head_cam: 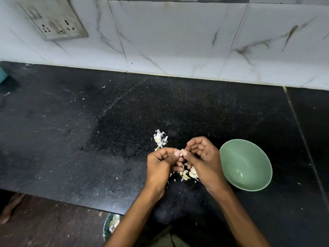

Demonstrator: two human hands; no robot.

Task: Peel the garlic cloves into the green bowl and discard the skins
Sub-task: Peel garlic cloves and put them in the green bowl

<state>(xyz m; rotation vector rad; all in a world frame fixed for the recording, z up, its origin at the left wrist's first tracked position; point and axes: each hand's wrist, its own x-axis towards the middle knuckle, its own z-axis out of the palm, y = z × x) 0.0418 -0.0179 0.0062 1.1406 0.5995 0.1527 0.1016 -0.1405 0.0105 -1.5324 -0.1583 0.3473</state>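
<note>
My left hand (161, 164) and my right hand (203, 157) meet over the black counter, both thumbs and fingertips pinching one small garlic clove (181, 154). The clove is mostly hidden by my fingers. Under my hands lies a heap of garlic cloves and loose skins (188, 174). A pile of white skins (160, 139) lies just beyond my left hand. The green bowl (256, 154) stands to the right of my right hand, with one pale clove (241, 174) inside it.
The black stone counter (89, 131) runs back to a white marble-tiled wall with a socket plate (55, 20). Below the front edge stands a bin (111, 226) holding scraps. A bare foot (9, 207) of a person shows at lower left.
</note>
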